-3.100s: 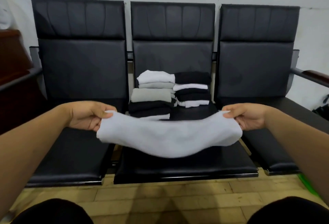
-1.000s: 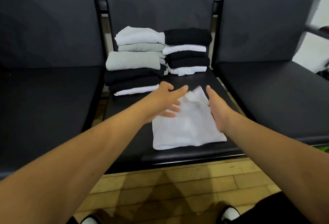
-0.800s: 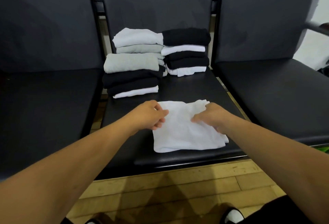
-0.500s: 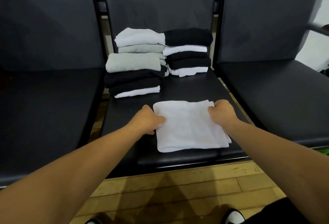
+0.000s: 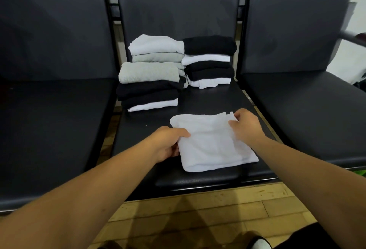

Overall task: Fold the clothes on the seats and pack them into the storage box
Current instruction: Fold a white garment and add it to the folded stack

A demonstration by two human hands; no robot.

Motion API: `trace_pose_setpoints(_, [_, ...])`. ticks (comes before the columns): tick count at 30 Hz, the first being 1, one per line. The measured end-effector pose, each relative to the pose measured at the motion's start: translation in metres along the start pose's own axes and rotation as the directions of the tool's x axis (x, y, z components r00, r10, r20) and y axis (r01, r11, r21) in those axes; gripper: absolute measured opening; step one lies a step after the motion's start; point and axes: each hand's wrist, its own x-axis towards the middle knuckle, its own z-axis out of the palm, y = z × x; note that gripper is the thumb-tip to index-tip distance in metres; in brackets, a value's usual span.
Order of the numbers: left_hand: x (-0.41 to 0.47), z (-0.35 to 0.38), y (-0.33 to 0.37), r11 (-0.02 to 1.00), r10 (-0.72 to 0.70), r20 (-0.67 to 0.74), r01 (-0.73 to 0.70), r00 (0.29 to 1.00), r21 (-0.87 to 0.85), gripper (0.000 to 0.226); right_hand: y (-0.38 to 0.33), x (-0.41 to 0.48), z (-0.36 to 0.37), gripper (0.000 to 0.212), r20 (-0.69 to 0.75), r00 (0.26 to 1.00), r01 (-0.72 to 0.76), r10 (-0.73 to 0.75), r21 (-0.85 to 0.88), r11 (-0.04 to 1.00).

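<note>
Head view: a folded white garment (image 5: pixel 213 142) lay on the front of the middle black seat (image 5: pixel 198 175). Left hand (image 5: pixel 168 144) pinched its left edge; right hand (image 5: pixel 245 126) gripped its far right corner. Folded stacks (image 5: pixel 174 72) stood behind, above a wooden floor (image 5: pixel 198 219).

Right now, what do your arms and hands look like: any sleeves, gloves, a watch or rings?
Both arms are bare from where they enter the view down to the wrist: no sleeves show. The left hand and right hand wear no gloves. No watch, band or ring shows on either, though the left hand's fingers are partly hidden.
</note>
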Motion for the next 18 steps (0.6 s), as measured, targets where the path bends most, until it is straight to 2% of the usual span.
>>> trace_pose_setpoints(2, [-0.001, 0.0, -0.001, 1.0, 0.031, -0.002, -0.031, 1.0, 0.0, 0.037, -0.013, -0.007, 0.003, 0.017, -0.104, 0.983, 0.145, -0.153, -0.083, 0.986])
trace_pose_setpoints(3, [-0.001, 0.0, 0.001, 0.998, 0.058, -0.008, -0.058, 0.998, 0.008, 0.035, -0.024, -0.013, 0.004, 0.015, -0.127, 0.967, 0.215, -0.222, -0.06, 0.975])
trace_pose_setpoints(4, [-0.002, 0.001, 0.003, 0.996, 0.089, -0.02, -0.089, 0.996, 0.018, 0.034, -0.036, -0.019, 0.004, 0.017, -0.087, 0.97, 0.231, -0.225, 0.053, 0.972])
trace_pose_setpoints(5, [-0.003, 0.002, 0.007, 0.991, 0.128, -0.034, -0.127, 0.991, 0.032, 0.033, -0.048, -0.028, 0.005, 0.028, 0.03, 0.985, 0.157, -0.168, 0.234, 0.959])
trace_pose_setpoints(6, [-0.003, 0.003, 0.012, 0.984, 0.174, -0.041, -0.172, 0.984, 0.049, 0.032, -0.058, -0.036, 0.006, 0.041, 0.205, 0.973, 0.008, -0.101, 0.412, 0.911])
trace_pose_setpoints(8, [-0.006, 0.008, 0.021, 0.96, 0.27, -0.005, -0.269, 0.963, 0.075, 0.027, -0.066, -0.046, 0.008, 0.064, 0.519, 0.855, -0.324, -0.023, 0.566, 0.758])
trace_pose_setpoints(10, [-0.014, 0.015, 0.029, 0.946, 0.314, 0.117, -0.321, 0.942, 0.052, 0.019, -0.059, -0.041, 0.007, 0.081, 0.644, 0.764, -0.502, -0.038, 0.631, 0.591])
trace_pose_setpoints(12, [-0.016, 0.018, 0.031, 0.946, 0.307, 0.169, -0.319, 0.937, 0.051, 0.017, -0.049, -0.035, 0.0, 0.077, 0.667, 0.743, -0.559, -0.054, 0.663, 0.499])
trace_pose_setpoints(15, [-0.003, 0.016, 0.024, 0.941, 0.277, 0.043, -0.281, 0.96, 0.188, 0.013, -0.034, -0.031, -0.005, 0.042, 0.664, 0.747, -0.53, -0.018, 0.612, 0.587])
trace_pose_setpoints(18, [0.009, 0.012, 0.01, 0.945, 0.202, -0.088, -0.171, 0.975, 0.279, 0.015, -0.027, -0.031, -0.002, 0.044, 0.667, 0.745, -0.52, 0.026, 0.555, 0.649])
